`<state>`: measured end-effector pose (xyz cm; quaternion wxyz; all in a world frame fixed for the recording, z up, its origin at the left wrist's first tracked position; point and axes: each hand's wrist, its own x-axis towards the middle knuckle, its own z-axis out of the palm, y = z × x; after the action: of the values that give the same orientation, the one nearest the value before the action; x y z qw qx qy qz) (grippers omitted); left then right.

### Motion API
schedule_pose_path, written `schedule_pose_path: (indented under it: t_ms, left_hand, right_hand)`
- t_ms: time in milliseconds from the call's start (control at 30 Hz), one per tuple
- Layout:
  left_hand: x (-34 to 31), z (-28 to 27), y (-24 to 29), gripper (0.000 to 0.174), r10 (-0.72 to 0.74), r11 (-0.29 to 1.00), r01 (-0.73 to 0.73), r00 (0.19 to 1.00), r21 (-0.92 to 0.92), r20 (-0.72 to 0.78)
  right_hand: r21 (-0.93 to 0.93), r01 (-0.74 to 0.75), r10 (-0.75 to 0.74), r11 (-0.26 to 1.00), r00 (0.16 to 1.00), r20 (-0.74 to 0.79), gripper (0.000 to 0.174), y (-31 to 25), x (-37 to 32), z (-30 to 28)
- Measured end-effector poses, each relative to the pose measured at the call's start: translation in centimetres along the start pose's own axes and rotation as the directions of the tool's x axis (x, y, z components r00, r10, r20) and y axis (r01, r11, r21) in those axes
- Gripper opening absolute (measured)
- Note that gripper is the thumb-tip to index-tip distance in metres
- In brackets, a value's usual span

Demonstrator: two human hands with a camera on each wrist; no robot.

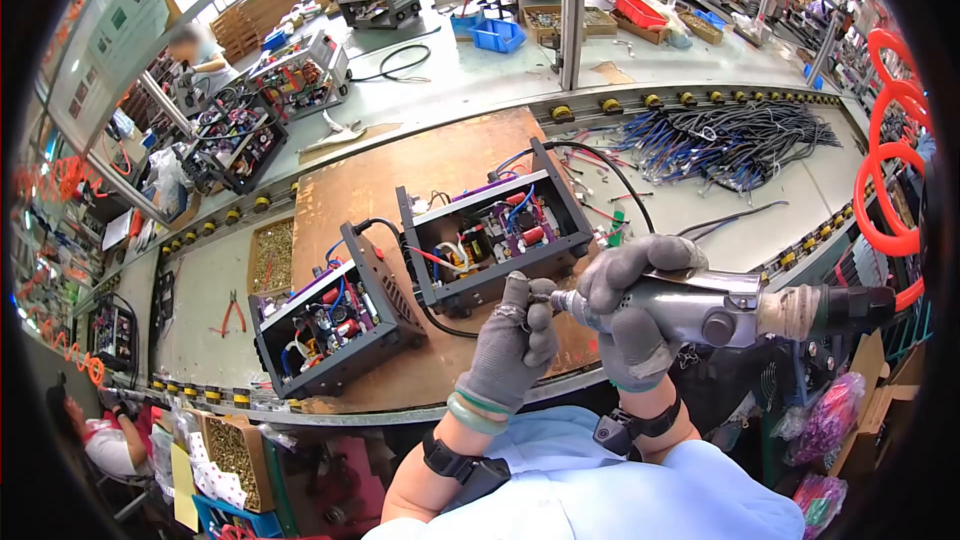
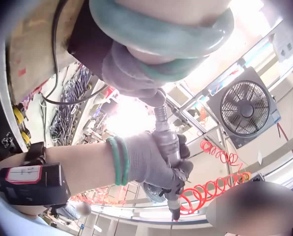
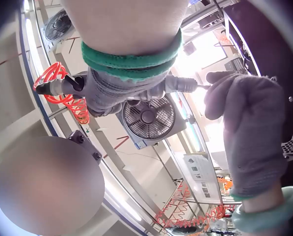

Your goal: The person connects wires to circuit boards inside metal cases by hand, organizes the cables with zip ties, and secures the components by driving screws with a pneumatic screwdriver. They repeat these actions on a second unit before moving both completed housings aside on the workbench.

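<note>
My gloved right hand (image 1: pixel 632 312) grips a silver air screwdriver (image 1: pixel 712 312), which lies nearly level with its bit end to the left. At that end, my gloved left hand (image 1: pixel 508 348) pinches the thin bit (image 1: pixel 541 296) between thumb and fingers. A small screw at the tip would be hidden by these fingertips. In the right wrist view the tool's nose (image 3: pixel 181 84) points straight at the left hand (image 3: pixel 249 123). Just beyond the hands sits an open metal case (image 1: pixel 500 230) with circuit boards and wires inside; a second open case (image 1: pixel 330 325) stands to its left.
Both cases rest on a brown board (image 1: pixel 335 180) on the bench. Bundled cables (image 1: pixel 715 145) lie at the back right. Red-handled pliers (image 1: pixel 233 315) and a box of brass-coloured screws (image 1: pixel 271 255) are at left. A coiled orange air hose (image 1: pixel 880 175) hangs at right.
</note>
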<state>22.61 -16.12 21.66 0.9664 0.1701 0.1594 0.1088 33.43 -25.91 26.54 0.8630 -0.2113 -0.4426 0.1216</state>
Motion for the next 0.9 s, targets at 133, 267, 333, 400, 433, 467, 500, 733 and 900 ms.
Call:
schedule_pose_path:
  t_ms: [133, 267, 333, 400, 433, 467, 500, 733, 900]
  left_hand:
    - [0.0, 0.7, -0.7, 0.040, 0.122, 0.992, -0.121, 0.992, -0.034, 0.012]
    - [-0.6, 1.2, -2.2, 0.044, 0.545, 0.760, -0.484, 0.838, 0.433, -0.019]
    - [-1.0, 1.1, -1.7, 0.042, 0.562, 0.699, -0.507, 0.825, 0.505, 0.051]
    - [-1.7, 1.2, -0.7, 0.047, 0.526, 0.637, -0.525, 0.831, 0.564, 0.180]
    - [-1.7, 1.2, 0.2, 0.047, 0.527, 0.637, -0.525, 0.831, 0.565, 0.178]
    - [-1.5, 1.0, 1.3, 0.050, 0.701, 0.283, -0.619, 0.655, 0.733, 0.282]
    - [-1.4, 0.8, 2.6, 0.054, 0.780, -0.112, -0.585, 0.449, 0.803, 0.435]
    - [-0.9, -1.2, 9.6, 0.021, 0.654, -0.716, 0.223, 0.545, 0.662, 0.525]
    - [4.5, -0.9, 9.0, 0.014, 0.495, -0.761, 0.109, 0.734, 0.639, 0.465]
  right_hand:
    - [-0.070, 0.056, -0.059, 0.996, 0.997, -0.041, 0.060, 0.0, 0.2, 0.6]
    - [-0.226, 0.053, -0.143, 0.973, 0.903, -0.405, 0.056, 0.0, 0.5, 4.0]
    - [-0.209, 0.032, -0.122, 0.977, 0.893, -0.434, 0.056, -0.4, 0.8, 4.1]
    - [-0.175, 0.073, -0.139, 0.982, 0.905, -0.402, 0.057, -0.8, 1.3, 3.6]
    - [-0.174, 0.072, -0.137, 0.982, 0.905, -0.402, 0.057, -1.1, 1.7, 3.3]
    - [-0.144, 0.081, -0.132, 0.986, 0.911, -0.390, 0.057, -1.4, 2.1, 3.1]
    - [-0.115, 0.090, -0.127, 0.989, 0.918, -0.377, 0.057, -1.7, 2.4, 2.9]
    - [-0.142, 0.094, -0.143, 0.985, 0.910, -0.390, 0.059, -2.2, 2.6, 1.4]
    - [-0.198, 0.046, -0.116, 0.979, 0.925, -0.361, 0.059, -2.5, 2.7, 0.7]
